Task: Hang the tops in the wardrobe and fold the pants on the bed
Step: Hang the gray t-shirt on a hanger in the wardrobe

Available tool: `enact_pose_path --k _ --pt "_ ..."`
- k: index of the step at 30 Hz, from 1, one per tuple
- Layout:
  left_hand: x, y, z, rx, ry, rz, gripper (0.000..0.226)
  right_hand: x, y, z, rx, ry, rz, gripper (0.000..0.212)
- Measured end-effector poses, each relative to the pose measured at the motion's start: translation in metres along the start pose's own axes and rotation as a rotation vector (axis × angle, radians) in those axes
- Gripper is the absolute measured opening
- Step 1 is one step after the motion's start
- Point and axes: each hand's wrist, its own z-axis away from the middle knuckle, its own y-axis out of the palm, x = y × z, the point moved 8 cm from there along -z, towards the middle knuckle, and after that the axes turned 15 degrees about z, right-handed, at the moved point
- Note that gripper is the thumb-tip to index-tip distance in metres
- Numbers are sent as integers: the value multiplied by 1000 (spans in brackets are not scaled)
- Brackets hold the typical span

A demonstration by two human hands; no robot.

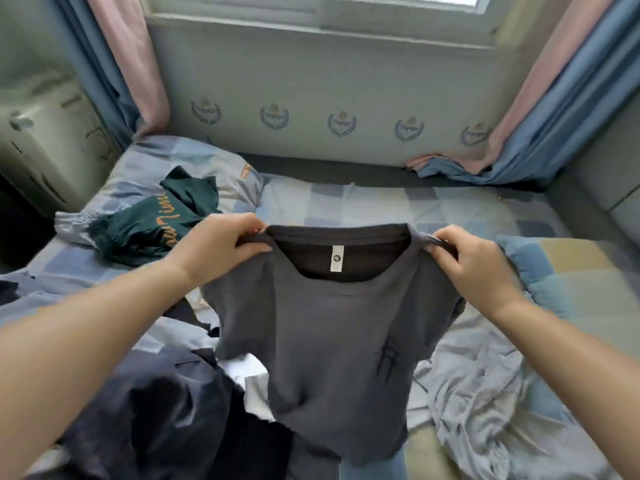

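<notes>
Above the near half of the bed [346,199], a grey T-shirt [329,341] is hanging spread between both hands, its neck opening facing far and up and its hem drooping toward the near edge of the view. The left hand [218,247] is pinching the left shoulder seam with curled fingers and thumb; the right hand [474,268] is gripping the right shoulder the same way. The shirt's long axis is running from collar down to hem, while the shoulder line is stretching left to right between the two hands, roughly level. Both hands are sitting just outside the collar, about equally close to it, so neither seems to have the advantage for slipping a hanger in. No hanger or wardrobe is showing, so the shirt will probably need carrying off the bed by these same shoulder grips. A dark green top [152,223] is lying on the far left, by the pillow [194,161], and dark garments [156,410] are piled near left.
</notes>
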Motion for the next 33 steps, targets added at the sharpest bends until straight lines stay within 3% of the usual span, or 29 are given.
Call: enact_pose_path --k 5,12,17,19,20,23,28,33 --pt "-107 -74 -40 -47 133 44 26 -7 -145 14 -175 74 -11 17" --pt "-245 -119 -58 85 362 231 9 -5 -314 95 -341 287 59 17" --pt "-383 -142 -39 169 606 400 49 9 -448 200 -518 468 164 17" --pt "-414 -144 -32 184 658 491 49 17 -478 223 -581 502 131 6" --pt "-437 -143 -23 205 701 525 47 23 -496 243 -619 541 120 3" --pt "-517 -131 8 296 848 595 45 39 -558 320 -761 686 59 18" --pt "-646 -107 88 612 1068 733 59 70 -644 449 -1008 878 -23 21" --pt "-765 -99 201 761 1301 826 57 139 -729 603 -1208 1065 80 23"
